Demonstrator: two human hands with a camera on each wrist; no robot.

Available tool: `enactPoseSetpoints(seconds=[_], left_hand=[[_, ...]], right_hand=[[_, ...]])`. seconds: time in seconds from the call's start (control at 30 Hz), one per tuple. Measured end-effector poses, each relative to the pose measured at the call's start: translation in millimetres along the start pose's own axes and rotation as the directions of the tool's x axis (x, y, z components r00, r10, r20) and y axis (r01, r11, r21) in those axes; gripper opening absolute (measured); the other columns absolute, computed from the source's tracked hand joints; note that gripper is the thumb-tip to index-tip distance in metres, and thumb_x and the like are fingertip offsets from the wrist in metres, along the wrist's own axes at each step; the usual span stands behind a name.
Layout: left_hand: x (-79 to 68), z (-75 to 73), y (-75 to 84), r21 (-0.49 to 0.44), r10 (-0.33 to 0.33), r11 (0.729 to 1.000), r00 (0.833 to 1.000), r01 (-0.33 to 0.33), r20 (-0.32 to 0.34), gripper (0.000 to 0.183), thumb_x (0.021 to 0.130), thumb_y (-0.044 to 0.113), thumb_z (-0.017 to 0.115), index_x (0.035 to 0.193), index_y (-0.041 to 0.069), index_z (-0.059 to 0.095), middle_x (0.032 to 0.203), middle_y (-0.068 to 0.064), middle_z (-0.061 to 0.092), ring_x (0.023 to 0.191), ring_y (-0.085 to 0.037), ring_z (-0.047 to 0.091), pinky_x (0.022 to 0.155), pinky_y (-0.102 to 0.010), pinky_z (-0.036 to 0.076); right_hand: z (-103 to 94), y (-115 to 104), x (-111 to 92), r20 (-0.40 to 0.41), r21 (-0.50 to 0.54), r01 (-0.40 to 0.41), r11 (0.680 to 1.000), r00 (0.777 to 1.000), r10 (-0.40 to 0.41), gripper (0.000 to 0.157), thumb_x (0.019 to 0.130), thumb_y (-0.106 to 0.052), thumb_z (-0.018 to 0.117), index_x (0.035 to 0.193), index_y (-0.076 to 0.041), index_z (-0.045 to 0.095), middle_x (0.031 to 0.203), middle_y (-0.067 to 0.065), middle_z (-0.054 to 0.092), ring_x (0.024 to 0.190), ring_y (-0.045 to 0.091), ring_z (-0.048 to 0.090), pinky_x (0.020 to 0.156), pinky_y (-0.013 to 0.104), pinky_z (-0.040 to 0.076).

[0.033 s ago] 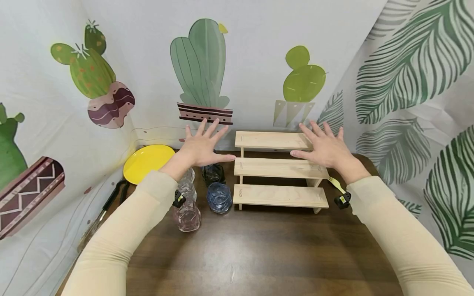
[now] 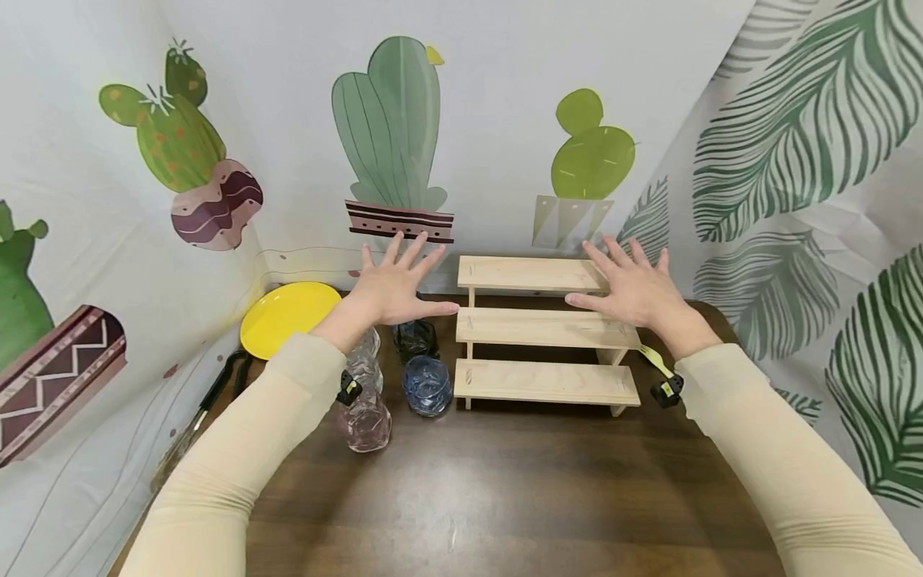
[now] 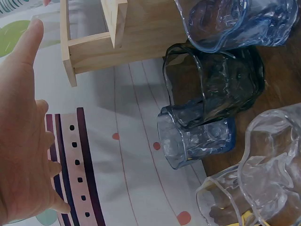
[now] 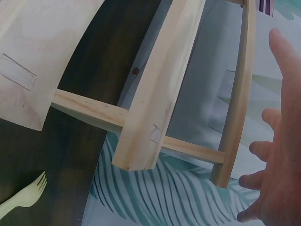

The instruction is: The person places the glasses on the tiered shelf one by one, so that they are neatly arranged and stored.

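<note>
Both hands hover with fingers spread, holding nothing. My left hand (image 2: 392, 290) is above the glasses, its thumb pointing toward the left end of a three-tier wooden shelf (image 2: 544, 327). Over the shelf's right end hangs my right hand (image 2: 634, 290). Below the left hand stand a blue glass (image 2: 427, 386), a dark glass (image 2: 416, 340) and a pink glass (image 2: 364, 421). Clear glasses (image 3: 273, 160) show in the left wrist view, with a smaller blue glass (image 3: 197, 136) beside the dark one. A pale yellow fork (image 4: 28, 194) lies right of the shelf.
A yellow plate (image 2: 288, 316) lies at the back left of the brown wooden table (image 2: 461, 497). Near the left edge is a black-handled whisk-like tool (image 2: 216, 389), partly hidden by the left sleeve. Printed cloth (image 2: 497, 120) hangs behind and at both sides.
</note>
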State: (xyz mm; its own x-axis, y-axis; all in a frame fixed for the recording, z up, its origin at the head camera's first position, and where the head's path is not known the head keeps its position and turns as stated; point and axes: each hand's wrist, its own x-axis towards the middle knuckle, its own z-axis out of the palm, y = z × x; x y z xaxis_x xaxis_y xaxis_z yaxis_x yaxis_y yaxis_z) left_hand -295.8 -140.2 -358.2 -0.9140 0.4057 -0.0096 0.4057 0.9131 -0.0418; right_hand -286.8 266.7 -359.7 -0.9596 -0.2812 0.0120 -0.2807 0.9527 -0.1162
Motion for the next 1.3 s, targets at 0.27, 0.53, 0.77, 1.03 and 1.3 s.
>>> enactPoseSetpoints(seconds=[0.27,0.53,0.77,1.03,1.3], left_hand=[[-2.6,3.9,-2.3,-0.023,-0.003,1.000,1.000,0.003,0.016,0.111,0.074,0.103,0.024,0.163,0.045,-0.008,0.173,0.000,-0.013,0.157,-0.039,-0.011,0.108,-0.078,-0.015],[-13.8,3.7,-11.0,-0.049,-0.001,0.999,1.000,0.000,-0.013,0.110,0.076,0.102,0.024,0.165,0.042,-0.003,0.174,-0.003,-0.009,0.157,-0.039,-0.007,0.112,-0.079,-0.005],[-41.3,-0.6,-15.3,-0.101,-0.001,0.995,0.990,-0.013,-0.142,0.103,0.086,0.093,0.036,0.167,0.035,0.012,0.174,-0.007,0.004,0.157,-0.040,0.008,0.114,-0.077,0.012],[-97.5,18.4,-24.2,-0.358,-0.111,0.933,0.912,-0.042,-0.394,0.085,0.094,0.069,0.060,0.161,0.020,0.037,0.163,-0.013,0.034,0.145,-0.041,0.037,0.112,-0.064,0.034],[-157.4,70.1,-28.0,-0.591,-0.293,0.802,0.806,-0.086,-0.514,0.066,0.091,0.034,0.081,0.146,0.010,0.053,0.143,-0.010,0.053,0.126,-0.028,0.051,0.106,-0.051,0.041]], right_hand=[[-1.0,-1.5,-0.8,0.004,0.000,0.002,1.000,1.000,-0.002,0.109,0.086,-0.090,0.043,0.168,-0.027,0.011,0.173,0.017,0.005,0.152,0.055,0.000,0.106,0.083,-0.011],[-5.7,-0.7,-7.9,-0.021,0.025,-0.005,1.000,1.000,0.006,0.108,0.088,-0.088,0.044,0.168,-0.025,0.010,0.172,0.019,0.006,0.152,0.055,0.003,0.106,0.084,-0.009],[-7.0,12.6,-29.4,-0.059,0.129,-0.034,0.991,0.997,0.042,0.106,0.091,-0.080,0.051,0.168,-0.026,0.005,0.172,0.019,0.002,0.152,0.055,0.003,0.107,0.084,-0.001],[10.4,33.8,-66.6,-0.199,0.281,-0.033,0.959,0.976,0.092,0.098,0.097,-0.056,0.066,0.165,-0.005,0.018,0.162,0.033,0.025,0.146,0.056,0.024,0.112,0.074,0.021],[49.7,49.5,-107.9,-0.202,0.435,-0.156,0.887,0.943,0.265,0.071,0.102,-0.048,0.063,0.146,0.005,0.045,0.129,0.029,0.058,0.114,0.045,0.058,0.086,0.060,0.045]])
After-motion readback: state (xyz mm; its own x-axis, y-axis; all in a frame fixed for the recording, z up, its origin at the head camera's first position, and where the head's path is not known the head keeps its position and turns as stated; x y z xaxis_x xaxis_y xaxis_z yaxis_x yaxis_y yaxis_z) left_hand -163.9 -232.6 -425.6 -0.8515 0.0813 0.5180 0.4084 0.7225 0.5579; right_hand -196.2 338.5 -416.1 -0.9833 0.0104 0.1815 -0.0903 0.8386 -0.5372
